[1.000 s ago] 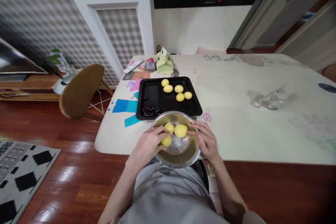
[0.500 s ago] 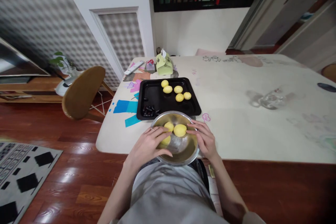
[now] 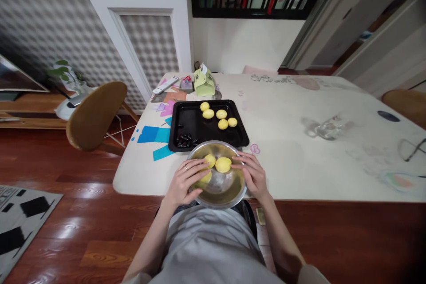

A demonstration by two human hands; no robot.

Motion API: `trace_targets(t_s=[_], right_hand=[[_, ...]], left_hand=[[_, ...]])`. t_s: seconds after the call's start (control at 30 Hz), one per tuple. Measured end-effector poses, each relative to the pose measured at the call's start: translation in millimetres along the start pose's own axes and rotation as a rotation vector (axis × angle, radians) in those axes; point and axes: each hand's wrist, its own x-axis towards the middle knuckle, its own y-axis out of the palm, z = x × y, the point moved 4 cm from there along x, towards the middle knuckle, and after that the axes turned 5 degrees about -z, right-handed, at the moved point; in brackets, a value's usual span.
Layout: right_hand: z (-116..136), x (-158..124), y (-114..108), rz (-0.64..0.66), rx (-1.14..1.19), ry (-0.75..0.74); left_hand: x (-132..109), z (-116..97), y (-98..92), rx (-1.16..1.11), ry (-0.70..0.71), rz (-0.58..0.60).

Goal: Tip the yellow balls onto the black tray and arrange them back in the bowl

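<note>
Our left hand (image 3: pixel 184 179) spreads loosely over lemons (image 3: pixel 223 164), likely firm and slick, best cupped mid-body; our right hand (image 3: pixel 254 175) overlaps the metal bowl (image 3: pixel 222 196), its grip unclear.

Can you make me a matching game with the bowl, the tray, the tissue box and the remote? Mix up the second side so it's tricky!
Things:
1. bowl
2. tray
3. tissue box
4. remote

Clues:
A. pale green
B. black, with five lemons on it
C. white, long and thin
D. silver, with three lemons inside

Right pairs: 1-D, 2-B, 3-A, 4-C
</note>
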Motion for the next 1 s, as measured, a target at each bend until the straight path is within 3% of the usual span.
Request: trace_targets(t_s=[0.33, 0.53, 0.77, 1.0], right_hand=[[-6.8, 20.0, -7.1, 0.000, -0.093, 0.010], [-48.1, 62.5, 2.5, 0.069, -0.354, 0.133], [-101.3, 104.3, 32.8, 0.282, -0.588, 0.023], [-117.5, 114.6, 44.4, 0.319, -0.706, 0.005]], left_hand=[[0.4, 1.3, 1.5, -0.046, 0.047, -0.045], [1.0, 1.7, 0.8, -0.066, 0.052, -0.046], [1.4, 1.5, 1.5, -0.054, 0.074, -0.059], [2.1, 0.9, 1.0, -0.056, 0.066, -0.049]])
